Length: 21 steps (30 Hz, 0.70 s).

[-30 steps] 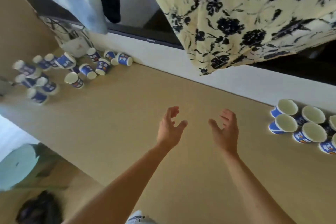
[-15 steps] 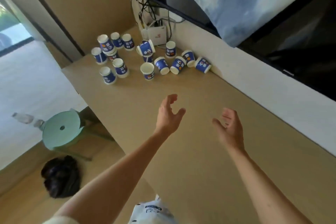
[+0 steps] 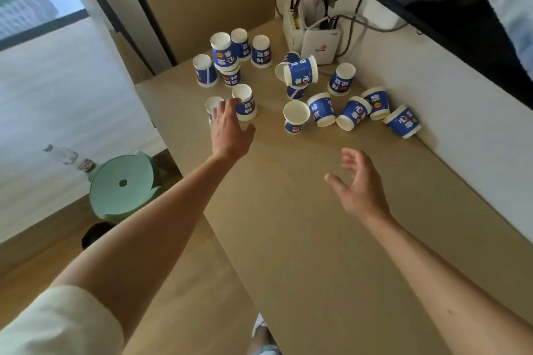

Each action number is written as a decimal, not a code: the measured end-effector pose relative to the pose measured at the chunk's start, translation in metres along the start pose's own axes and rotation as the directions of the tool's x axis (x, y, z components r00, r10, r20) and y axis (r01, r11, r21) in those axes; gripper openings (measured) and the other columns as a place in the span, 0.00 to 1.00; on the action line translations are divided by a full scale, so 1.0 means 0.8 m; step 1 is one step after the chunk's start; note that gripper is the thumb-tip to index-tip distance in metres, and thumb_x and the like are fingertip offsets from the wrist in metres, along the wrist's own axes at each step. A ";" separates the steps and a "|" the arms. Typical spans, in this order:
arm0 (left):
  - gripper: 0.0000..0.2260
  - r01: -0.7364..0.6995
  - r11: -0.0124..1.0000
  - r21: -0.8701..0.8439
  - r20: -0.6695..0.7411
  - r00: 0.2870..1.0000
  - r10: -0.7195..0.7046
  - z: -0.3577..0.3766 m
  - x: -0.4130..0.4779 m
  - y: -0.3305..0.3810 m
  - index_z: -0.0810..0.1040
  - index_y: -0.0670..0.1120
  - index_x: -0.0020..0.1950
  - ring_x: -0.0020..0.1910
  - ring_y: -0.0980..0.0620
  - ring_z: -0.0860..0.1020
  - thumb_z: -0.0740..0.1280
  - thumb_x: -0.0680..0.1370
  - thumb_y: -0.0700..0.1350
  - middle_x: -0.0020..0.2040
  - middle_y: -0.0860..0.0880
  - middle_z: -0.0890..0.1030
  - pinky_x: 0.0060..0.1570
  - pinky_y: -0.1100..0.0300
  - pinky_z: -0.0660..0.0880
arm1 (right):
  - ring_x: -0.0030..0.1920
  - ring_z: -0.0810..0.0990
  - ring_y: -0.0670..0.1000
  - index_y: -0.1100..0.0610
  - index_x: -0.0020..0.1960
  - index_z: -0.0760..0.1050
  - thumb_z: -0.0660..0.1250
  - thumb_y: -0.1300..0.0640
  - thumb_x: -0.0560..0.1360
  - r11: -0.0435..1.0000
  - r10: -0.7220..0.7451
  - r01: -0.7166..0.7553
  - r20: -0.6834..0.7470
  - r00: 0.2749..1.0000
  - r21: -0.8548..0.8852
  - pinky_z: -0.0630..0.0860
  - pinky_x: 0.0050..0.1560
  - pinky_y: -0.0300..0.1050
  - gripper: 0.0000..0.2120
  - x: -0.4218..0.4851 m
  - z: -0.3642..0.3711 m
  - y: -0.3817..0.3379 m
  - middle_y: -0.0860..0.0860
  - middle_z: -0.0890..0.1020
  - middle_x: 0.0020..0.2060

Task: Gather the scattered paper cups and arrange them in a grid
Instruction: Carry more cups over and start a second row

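Nearest, the right hand (image 3: 357, 184) hovers over the table (image 3: 288, 253), fingers loosely spread, holding nothing. Farther on, the left hand (image 3: 229, 127) reaches an upturned paper cup (image 3: 245, 104) near the table's edge; whether it grips I cannot tell. Beyond, the other cups (image 3: 353, 112) lie scattered, several tipped; one upright cup (image 3: 296, 117) is empty. No grid shows, so gathering looks barely begun

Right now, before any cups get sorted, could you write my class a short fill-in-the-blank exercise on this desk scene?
1. The paper cups are printed white and ____.
2. The left hand reaches the cups, while the right hand hovers over the desk holding ____.
3. The round stool on the floor is pale ____.

Missing words: blue; nothing; green.
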<state>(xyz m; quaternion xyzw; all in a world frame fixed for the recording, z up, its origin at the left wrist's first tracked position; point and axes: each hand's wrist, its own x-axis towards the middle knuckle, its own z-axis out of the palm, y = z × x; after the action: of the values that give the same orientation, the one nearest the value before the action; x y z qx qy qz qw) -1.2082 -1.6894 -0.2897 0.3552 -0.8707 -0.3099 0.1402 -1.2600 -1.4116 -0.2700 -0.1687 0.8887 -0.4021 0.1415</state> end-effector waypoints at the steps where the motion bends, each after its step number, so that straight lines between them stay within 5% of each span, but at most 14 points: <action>1: 0.29 -0.010 0.998 0.056 -0.017 1.000 0.011 -0.003 0.017 -0.010 0.69 0.44 0.72 0.66 0.42 0.68 0.73 0.72 0.43 0.67 0.43 0.71 0.68 0.50 0.67 | 0.59 0.77 0.51 0.57 0.70 0.69 0.76 0.58 0.72 1.000 -0.020 0.020 0.020 1.000 -0.004 0.74 0.61 0.46 0.29 0.013 0.009 -0.009 0.54 0.76 0.62; 7: 0.38 -0.219 0.909 0.355 0.079 0.976 0.204 0.010 0.112 -0.033 0.64 0.46 0.76 0.72 0.39 0.66 0.76 0.69 0.44 0.73 0.41 0.67 0.72 0.46 0.64 | 0.60 0.77 0.51 0.57 0.71 0.68 0.76 0.57 0.72 0.995 -0.083 0.087 0.084 0.993 -0.045 0.75 0.62 0.48 0.30 0.073 0.054 -0.035 0.54 0.75 0.63; 11: 0.42 -0.279 0.857 0.434 0.269 0.948 0.172 0.040 0.156 -0.027 0.61 0.49 0.79 0.74 0.37 0.65 0.78 0.70 0.49 0.75 0.40 0.65 0.74 0.44 0.63 | 0.60 0.76 0.51 0.56 0.72 0.67 0.75 0.57 0.73 0.994 -0.088 0.094 0.100 0.991 -0.058 0.74 0.61 0.47 0.31 0.085 0.063 -0.030 0.54 0.74 0.63; 17: 0.27 -0.257 0.848 0.463 0.339 0.936 0.099 0.058 0.172 -0.023 0.71 0.49 0.72 0.67 0.38 0.73 0.75 0.74 0.46 0.67 0.42 0.73 0.58 0.43 0.76 | 0.61 0.76 0.50 0.55 0.73 0.66 0.75 0.58 0.73 0.996 -0.069 0.074 0.073 0.995 -0.056 0.72 0.60 0.44 0.32 0.081 0.050 -0.013 0.53 0.74 0.63; 21: 0.23 -0.187 0.913 0.363 0.277 0.957 0.086 0.038 0.157 -0.021 0.76 0.47 0.67 0.64 0.39 0.75 0.75 0.73 0.45 0.65 0.43 0.76 0.57 0.45 0.76 | 0.60 0.77 0.51 0.57 0.73 0.66 0.75 0.59 0.72 0.997 -0.068 0.069 0.020 0.997 -0.022 0.72 0.60 0.43 0.32 0.070 0.038 -0.009 0.54 0.75 0.61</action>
<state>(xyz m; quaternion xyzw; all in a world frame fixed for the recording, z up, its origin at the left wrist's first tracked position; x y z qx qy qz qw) -1.3025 -1.7737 -0.3207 0.2707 -0.9481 -0.1648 -0.0238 -1.2976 -1.4595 -0.2899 -0.2046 0.8855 -0.3949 0.1342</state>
